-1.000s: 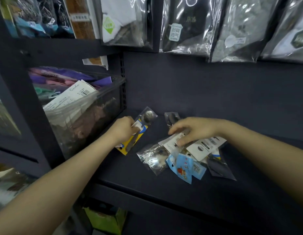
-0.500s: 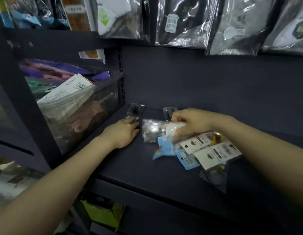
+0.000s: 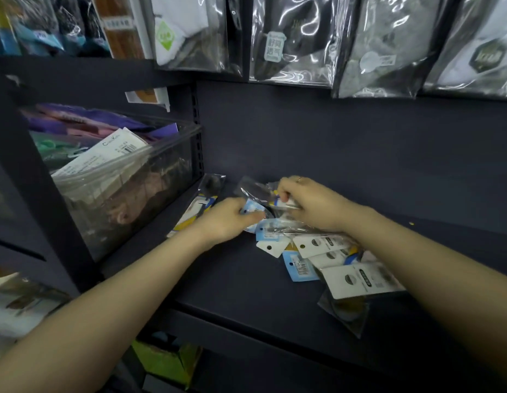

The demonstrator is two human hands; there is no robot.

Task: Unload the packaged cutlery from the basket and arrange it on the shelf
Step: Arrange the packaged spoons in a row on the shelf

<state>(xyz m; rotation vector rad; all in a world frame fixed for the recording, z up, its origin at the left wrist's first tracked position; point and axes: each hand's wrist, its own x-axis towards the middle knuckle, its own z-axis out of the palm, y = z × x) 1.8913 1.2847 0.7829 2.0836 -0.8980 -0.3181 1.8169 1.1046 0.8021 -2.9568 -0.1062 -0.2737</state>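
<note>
dark shelf [image 3: 246, 285] carries a loose pile of cutlery packets [image 3: 326, 259], white and blue header cards fanned toward the right front. just behind, left hand [image 3: 224, 222] has fingers curled on a blue-carded packet [image 3: 253, 209] at the pile's left end. right hand [image 3: 311, 208] pinches a clear packet [image 3: 255, 190] beside it. yellow-carded packet [image 3: 199, 207] lies flat at far left near the clear bin [image 3: 127, 188]. bagged socks [image 3: 292, 38] hang above. basket not visible.

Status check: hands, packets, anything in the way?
Left hand and right hand both grip one blue-card packet above the pile. One packet laid out at left. Clear bin alongside, not blocking.
</note>
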